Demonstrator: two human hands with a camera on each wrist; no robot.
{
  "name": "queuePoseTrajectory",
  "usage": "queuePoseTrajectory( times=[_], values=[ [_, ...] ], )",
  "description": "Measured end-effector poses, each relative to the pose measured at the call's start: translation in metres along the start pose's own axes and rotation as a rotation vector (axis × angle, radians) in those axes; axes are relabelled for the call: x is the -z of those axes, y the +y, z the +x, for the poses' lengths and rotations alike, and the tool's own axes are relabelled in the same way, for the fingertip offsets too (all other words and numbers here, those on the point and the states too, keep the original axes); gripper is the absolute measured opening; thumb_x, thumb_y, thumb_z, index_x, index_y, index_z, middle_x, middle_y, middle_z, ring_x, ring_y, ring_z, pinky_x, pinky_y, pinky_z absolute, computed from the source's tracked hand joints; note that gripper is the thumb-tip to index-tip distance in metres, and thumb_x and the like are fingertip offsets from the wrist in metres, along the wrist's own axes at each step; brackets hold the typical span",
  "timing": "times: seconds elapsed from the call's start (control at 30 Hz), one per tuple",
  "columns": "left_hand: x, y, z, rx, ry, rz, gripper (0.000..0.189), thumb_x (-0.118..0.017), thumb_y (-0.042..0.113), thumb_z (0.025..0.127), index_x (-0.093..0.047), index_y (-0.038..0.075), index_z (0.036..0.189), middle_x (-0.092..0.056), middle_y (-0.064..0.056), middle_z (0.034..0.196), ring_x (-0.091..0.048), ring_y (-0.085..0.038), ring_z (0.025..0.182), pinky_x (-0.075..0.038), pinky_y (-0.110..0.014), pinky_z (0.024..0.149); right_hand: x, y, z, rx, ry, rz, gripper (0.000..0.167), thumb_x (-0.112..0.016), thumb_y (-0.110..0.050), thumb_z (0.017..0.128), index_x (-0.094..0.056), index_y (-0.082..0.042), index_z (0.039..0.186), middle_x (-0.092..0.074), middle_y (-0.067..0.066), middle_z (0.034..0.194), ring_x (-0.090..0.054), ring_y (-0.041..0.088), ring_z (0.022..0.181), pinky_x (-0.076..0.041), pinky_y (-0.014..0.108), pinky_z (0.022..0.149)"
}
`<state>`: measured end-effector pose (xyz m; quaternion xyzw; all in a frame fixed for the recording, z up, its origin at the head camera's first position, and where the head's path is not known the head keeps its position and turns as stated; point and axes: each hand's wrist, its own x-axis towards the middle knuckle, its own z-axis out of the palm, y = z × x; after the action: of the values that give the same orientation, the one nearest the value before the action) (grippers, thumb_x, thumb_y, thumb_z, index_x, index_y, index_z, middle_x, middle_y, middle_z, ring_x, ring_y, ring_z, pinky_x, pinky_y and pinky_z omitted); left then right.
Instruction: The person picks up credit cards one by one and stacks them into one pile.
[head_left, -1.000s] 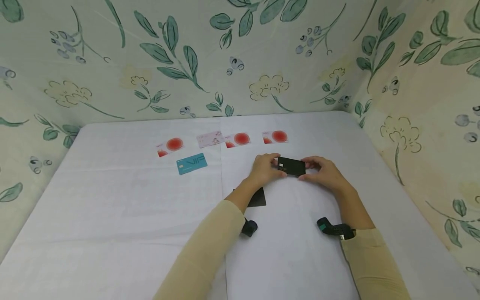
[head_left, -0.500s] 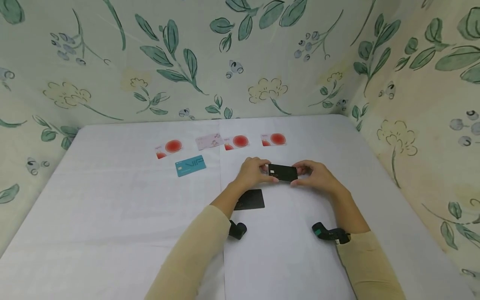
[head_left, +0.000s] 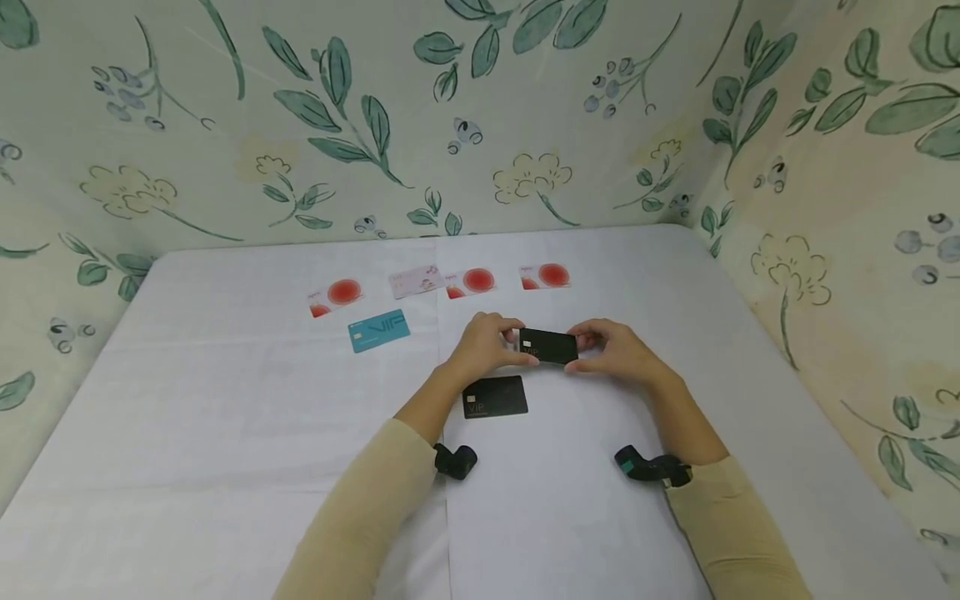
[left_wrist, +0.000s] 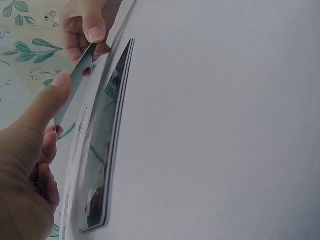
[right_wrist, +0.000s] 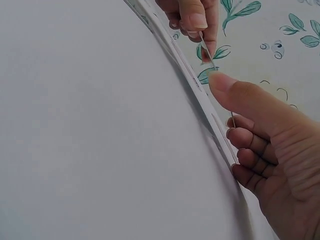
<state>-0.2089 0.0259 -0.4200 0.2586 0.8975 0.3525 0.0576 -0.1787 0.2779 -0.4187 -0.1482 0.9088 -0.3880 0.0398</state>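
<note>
Both hands hold a black VIP card (head_left: 550, 347) between them over the table. The left hand (head_left: 486, 343) pinches its left end, thumb on the near edge. At the opposite end, the right hand (head_left: 618, 354) pinches it between thumb and fingers. In the left wrist view the card (left_wrist: 75, 92) is tilted and seen at a slant; the right wrist view catches it almost edge-on. Just below the left hand, another black VIP card (head_left: 495, 397) lies face up; the left wrist view shows layered lines along the edge of this glossy card (left_wrist: 107, 145).
A teal VIP card (head_left: 378, 331) lies left of the hands. Behind it are a pale pink card (head_left: 416, 282) and three white cards with red discs, one at the right (head_left: 545, 276). A white cloth covers the table (head_left: 225, 417); a floral wall (head_left: 420, 125) stands behind.
Both hands have moved left and slightly nearer with the held card. The black card on the table, partly hidden by the left arm before, now shows in full.
</note>
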Motion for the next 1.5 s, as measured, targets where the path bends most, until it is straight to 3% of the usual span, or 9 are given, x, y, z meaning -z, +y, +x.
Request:
queuePoseTrajectory(
  times=[0.43,0.67,0.97,1.33,1.5],
  values=[
    [0.008,-0.012,-0.02,-0.017,0.042,0.004,0.061,-0.082,0.048,0.067,-0.066,0.015,0.116,-0.052,0.004,0.079,-0.043,-0.016,0.083,-0.036,-0.027,0.069,-0.011,-0.015,0.002,0.085,-0.033,-0.022,0.054,-0.088,-0.024,0.064,-0.065,-0.002,0.108,-0.058,0.005,0.088,-0.051,0.019,0.085,-0.043,0.033,0.078],
    [0.016,-0.015,-0.034,0.024,0.04,-0.047,0.058,-0.083,0.046,0.067,-0.067,0.014,0.113,-0.053,0.002,0.077,-0.043,-0.016,0.084,-0.036,-0.029,0.068,-0.017,-0.027,0.002,0.098,-0.062,-0.028,0.053,-0.088,-0.024,0.063,-0.065,-0.004,0.107,-0.057,0.003,0.09,-0.05,0.018,0.086,-0.043,0.033,0.078],
    [0.024,-0.018,-0.048,0.052,0.026,-0.042,0.057,-0.083,0.046,0.066,-0.068,0.015,0.111,-0.052,0.003,0.077,-0.044,-0.017,0.085,-0.037,-0.03,0.068,-0.026,-0.035,0.001,0.151,-0.093,-0.021,0.051,-0.087,-0.025,0.065,-0.065,-0.005,0.106,-0.056,0.003,0.089,-0.048,0.018,0.087,-0.041,0.032,0.076],
    [0.032,-0.014,-0.068,0.067,0.029,0.057,0.057,-0.084,0.047,0.064,-0.069,0.015,0.109,-0.052,0.004,0.075,-0.045,-0.016,0.083,-0.036,-0.03,0.068,-0.035,-0.044,-0.001,0.152,-0.139,-0.041,0.053,-0.087,-0.029,0.064,-0.065,-0.007,0.107,-0.055,0.001,0.09,-0.049,0.016,0.087,-0.043,0.032,0.077],
    [0.03,-0.016,-0.078,0.064,0.049,0.049,0.059,-0.085,0.046,0.063,-0.068,0.014,0.109,-0.054,0.005,0.076,-0.044,-0.015,0.08,-0.037,-0.03,0.068,-0.04,-0.048,-0.002,0.16,-0.159,-0.066,0.055,-0.088,-0.032,0.063,-0.064,-0.009,0.106,-0.053,-0.001,0.088,-0.048,0.015,0.086,-0.041,0.028,0.074]
  ],
)
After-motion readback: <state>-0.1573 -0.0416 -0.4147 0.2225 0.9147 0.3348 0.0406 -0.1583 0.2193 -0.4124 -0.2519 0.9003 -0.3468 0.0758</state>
